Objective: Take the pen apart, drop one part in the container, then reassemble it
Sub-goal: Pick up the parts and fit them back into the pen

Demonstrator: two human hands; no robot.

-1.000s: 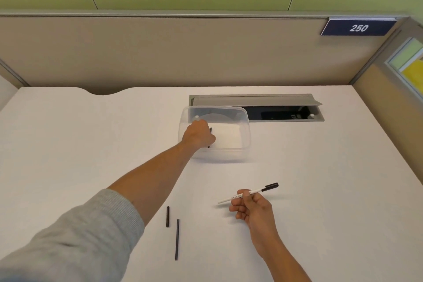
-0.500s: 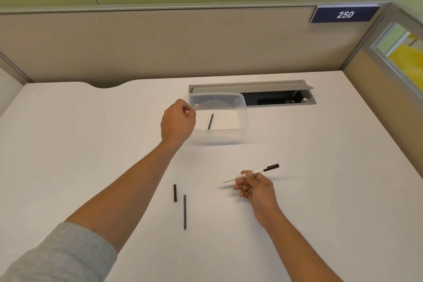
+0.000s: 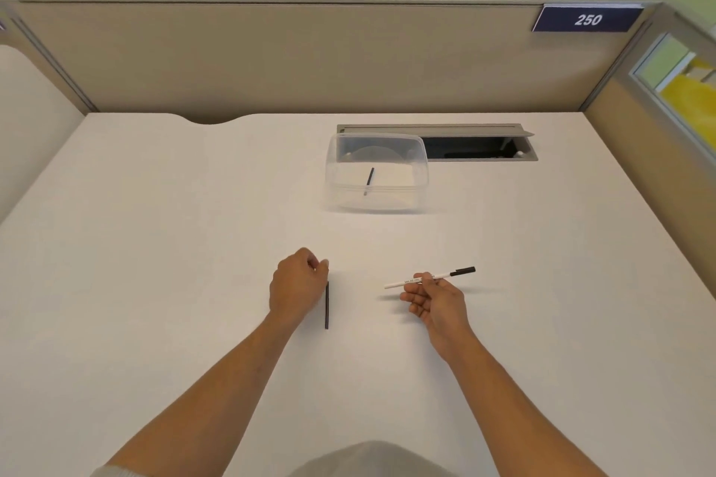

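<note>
My right hand (image 3: 436, 300) holds the white pen barrel (image 3: 407, 281) with its black end (image 3: 463, 271) pointing right, just above the table. My left hand (image 3: 296, 283) rests knuckles-up on the table with its fingers curled. Its fingertips sit at the top end of a thin black rod (image 3: 326, 306) that lies on the table. The short black piece seen earlier beside the rod is hidden by this hand. A clear plastic container (image 3: 420, 174) stands farther back with one small black pen part (image 3: 369, 181) inside.
A grey cable hatch (image 3: 480, 145) is open in the white desk (image 3: 155, 244) right behind the container. Beige partition walls close off the back and both sides, with a "250" sign (image 3: 587, 19) at the upper right.
My left hand pulled back from the container, leaving the small black part inside, and came down onto the loose parts near me. My right hand kept the barrel almost still.
</note>
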